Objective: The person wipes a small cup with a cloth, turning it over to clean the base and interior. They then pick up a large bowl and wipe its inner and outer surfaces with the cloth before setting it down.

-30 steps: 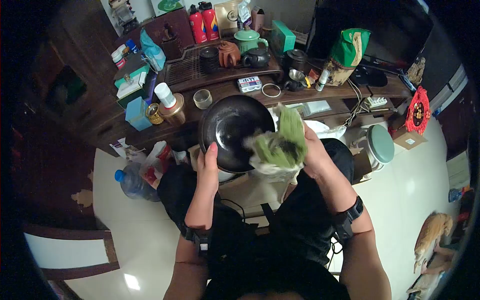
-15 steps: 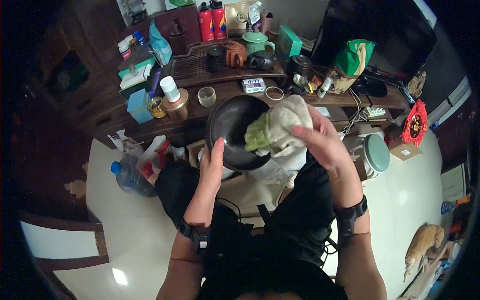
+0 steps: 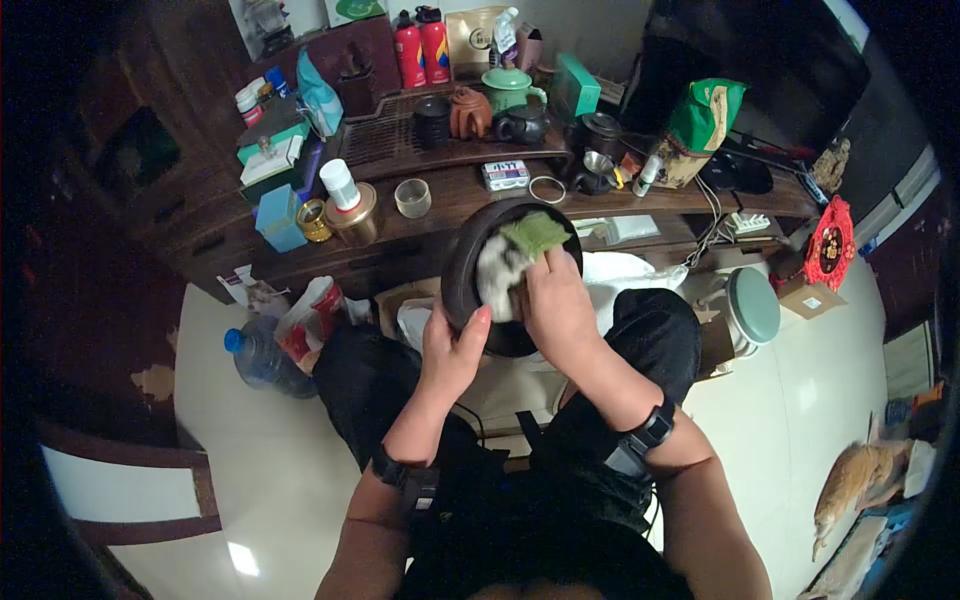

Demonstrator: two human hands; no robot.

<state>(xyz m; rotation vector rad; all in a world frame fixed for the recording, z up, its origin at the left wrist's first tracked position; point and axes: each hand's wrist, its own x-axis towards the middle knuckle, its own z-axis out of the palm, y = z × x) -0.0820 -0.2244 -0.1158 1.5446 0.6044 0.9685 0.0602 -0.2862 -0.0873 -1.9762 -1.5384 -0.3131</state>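
A dark round bowl (image 3: 462, 270) is held above my knees, tilted so that its inside faces me. My left hand (image 3: 452, 350) grips its lower left rim, with the thumb on the inner side. Inside the bowl, my right hand (image 3: 556, 300) presses a white and green cloth (image 3: 505, 265) against the surface. The fingers of that hand are bent over the cloth and partly hidden by it.
Behind the bowl, a wooden desk (image 3: 290, 262) bears a glass cup (image 3: 412, 198), a brown teapot (image 3: 470, 112) and a gold tin (image 3: 355, 222). On the floor are a large water bottle (image 3: 262, 362) at left, a green-lidded bin (image 3: 752, 305) and a cat (image 3: 850, 485) at right.
My right hand has moved left and down into the bowl with the cloth. The bowl has shifted slightly right and tilted, and my left hand has moved right and lower with it.
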